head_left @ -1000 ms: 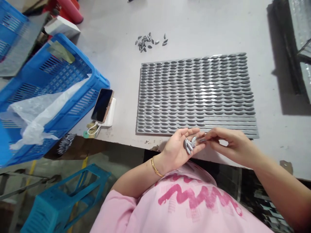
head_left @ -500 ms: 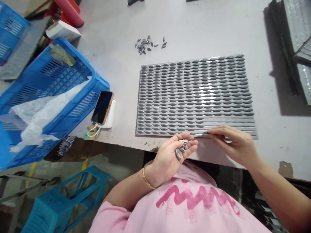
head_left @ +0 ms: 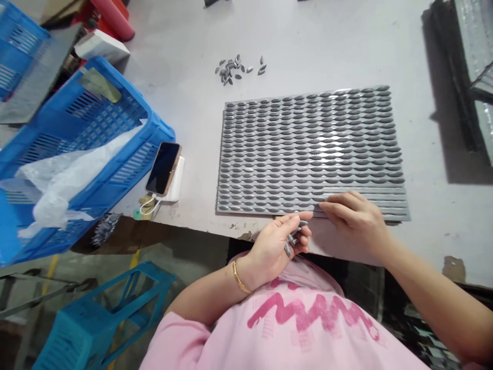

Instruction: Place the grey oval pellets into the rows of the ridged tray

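Left hand (head_left: 274, 253) is cupped and half-closed over a small bunch of grey almond-shaped pieces (head_left: 293, 236), its fingers together and the pieces lying against the fingers and palm, with a gold bangle (head_left: 239, 279) around the wrist. Just to its right, the right hand (head_left: 356, 218) lies palm down with its fingers close together, the fingertips (head_left: 322, 205) on the lower rows of a grey ribbed tray (head_left: 389, 203); whether they pinch a piece there cannot be told. Most of the tray's rows are filled with matching pointed pieces, set side by side, while the lower right rows show bare ridges. The tray lies flat on a pale grey worktable (head_left: 327, 46), close to its near edge, and a loose scatter of grey pieces (head_left: 233, 69) sits on the table well beyond its top edge. Left of the tray stand a smartphone (head_left: 163, 168) and a white power bank (head_left: 177, 180), joined by a white cable (head_left: 148, 206). Farther left sits a blue plastic crate (head_left: 156, 126) holding a clear plastic bag (head_left: 65, 185), and a blue plastic stool (head_left: 103, 329) stands on the floor below
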`<action>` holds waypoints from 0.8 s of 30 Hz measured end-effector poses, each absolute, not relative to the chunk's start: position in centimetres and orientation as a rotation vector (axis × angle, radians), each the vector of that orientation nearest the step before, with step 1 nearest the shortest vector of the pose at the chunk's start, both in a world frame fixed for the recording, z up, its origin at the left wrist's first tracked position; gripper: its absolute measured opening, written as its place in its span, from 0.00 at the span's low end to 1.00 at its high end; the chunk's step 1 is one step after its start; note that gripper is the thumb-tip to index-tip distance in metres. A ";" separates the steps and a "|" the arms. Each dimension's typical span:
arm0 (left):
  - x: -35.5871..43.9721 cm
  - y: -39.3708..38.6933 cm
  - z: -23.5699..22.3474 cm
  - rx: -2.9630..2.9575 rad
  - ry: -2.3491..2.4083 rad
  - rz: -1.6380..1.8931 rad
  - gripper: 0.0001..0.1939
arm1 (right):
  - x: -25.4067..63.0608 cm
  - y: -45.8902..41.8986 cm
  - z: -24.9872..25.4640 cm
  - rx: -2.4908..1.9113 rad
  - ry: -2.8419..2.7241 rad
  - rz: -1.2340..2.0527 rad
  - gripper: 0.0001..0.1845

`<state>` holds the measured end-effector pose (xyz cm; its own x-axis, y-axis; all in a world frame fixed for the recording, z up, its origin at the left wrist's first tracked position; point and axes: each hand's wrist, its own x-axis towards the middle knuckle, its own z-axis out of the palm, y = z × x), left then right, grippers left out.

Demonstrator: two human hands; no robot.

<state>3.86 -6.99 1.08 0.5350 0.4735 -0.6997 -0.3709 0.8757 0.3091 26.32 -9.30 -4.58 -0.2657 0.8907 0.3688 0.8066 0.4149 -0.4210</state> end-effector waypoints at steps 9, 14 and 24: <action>4.2 -6.9 1.2 0.162 0.834 0.472 0.09 | 26.2 -9.7 -3.0 -1.405 -2.018 0.394 0.13; 4.4 -7.0 0.9 0.197 0.856 0.520 0.09 | 23.9 -11.3 -0.9 -1.370 -1.696 0.822 0.12; 5.1 -7.2 0.5 0.252 0.871 0.562 0.15 | 21.7 -11.5 -0.3 -1.409 -1.644 0.825 0.16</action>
